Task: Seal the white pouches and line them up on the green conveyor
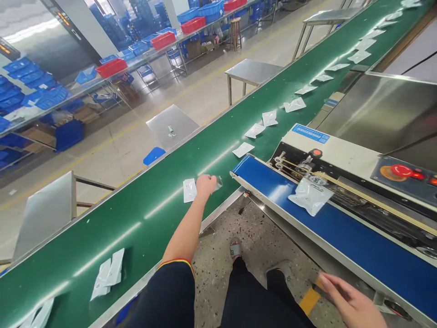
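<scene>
My left hand [205,184] reaches out over the green conveyor belt [136,214], its fingers closed round a small clear packet [218,182]. A white pouch [189,190] lies flat on the belt just left of that hand. My right hand [348,303] hangs low at the bottom right, fingers stretched out and holding nothing, next to the front edge of the blue belt [358,253] of a sealing machine. A clear pouch [310,196] rides on that blue belt, its top edge under the sealer's rail.
Several more white pouches lie along the green belt, near [109,273] and far [269,118]. The sealer's panel has a red button [401,171]. Steel side tables [172,123] stand beyond the belt. Red and blue crates [111,67] fill racks at the back.
</scene>
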`<state>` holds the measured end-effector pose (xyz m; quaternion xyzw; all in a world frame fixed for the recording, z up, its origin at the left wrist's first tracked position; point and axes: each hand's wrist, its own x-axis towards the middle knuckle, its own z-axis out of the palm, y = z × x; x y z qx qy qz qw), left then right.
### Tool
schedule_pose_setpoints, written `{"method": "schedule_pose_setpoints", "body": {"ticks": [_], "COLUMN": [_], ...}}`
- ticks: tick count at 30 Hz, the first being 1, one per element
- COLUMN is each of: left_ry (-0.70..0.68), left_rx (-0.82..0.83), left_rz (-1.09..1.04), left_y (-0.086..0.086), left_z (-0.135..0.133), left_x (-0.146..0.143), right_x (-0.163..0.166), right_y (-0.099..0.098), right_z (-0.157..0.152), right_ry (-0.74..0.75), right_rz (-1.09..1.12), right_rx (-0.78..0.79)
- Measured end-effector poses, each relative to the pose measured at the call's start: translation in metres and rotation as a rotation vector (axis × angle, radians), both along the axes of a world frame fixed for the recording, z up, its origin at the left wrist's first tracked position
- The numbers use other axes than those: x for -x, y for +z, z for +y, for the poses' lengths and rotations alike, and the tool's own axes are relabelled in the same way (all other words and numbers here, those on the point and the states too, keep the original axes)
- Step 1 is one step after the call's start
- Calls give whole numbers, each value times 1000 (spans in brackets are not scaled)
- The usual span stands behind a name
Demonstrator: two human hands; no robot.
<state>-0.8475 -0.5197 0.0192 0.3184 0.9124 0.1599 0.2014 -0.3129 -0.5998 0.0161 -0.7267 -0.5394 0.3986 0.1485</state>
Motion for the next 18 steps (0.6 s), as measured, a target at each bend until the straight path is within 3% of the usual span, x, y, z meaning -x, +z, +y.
{"method": "schedule_pose_setpoints", "body": {"ticks": [2,5,9,12,15,18], "left_ry": [-147,-376,-617,-591,-507,-620], "left_rx": [-43,-124,-182,-206,-271,-342], "left_rz": [-125,-369,-696,-952,-1163,-1196], "left_y": [30,73,105,100,75,47], "left_z": [-14,-30,-25,-8,2,3], "left_x": [-22,-69,-147,-214,-289,-364], "right_x": [38,87,106,81,34,-20], "right_y": [14,39,61,61,50,37], "right_z": [12,31,48,50,46,40], "right_ry": [224,455,510,308,-46,-338], "right_rz": [88,311,458,448,400,347], "right_rx": [-10,-224,-500,-483,-436,-400]}}
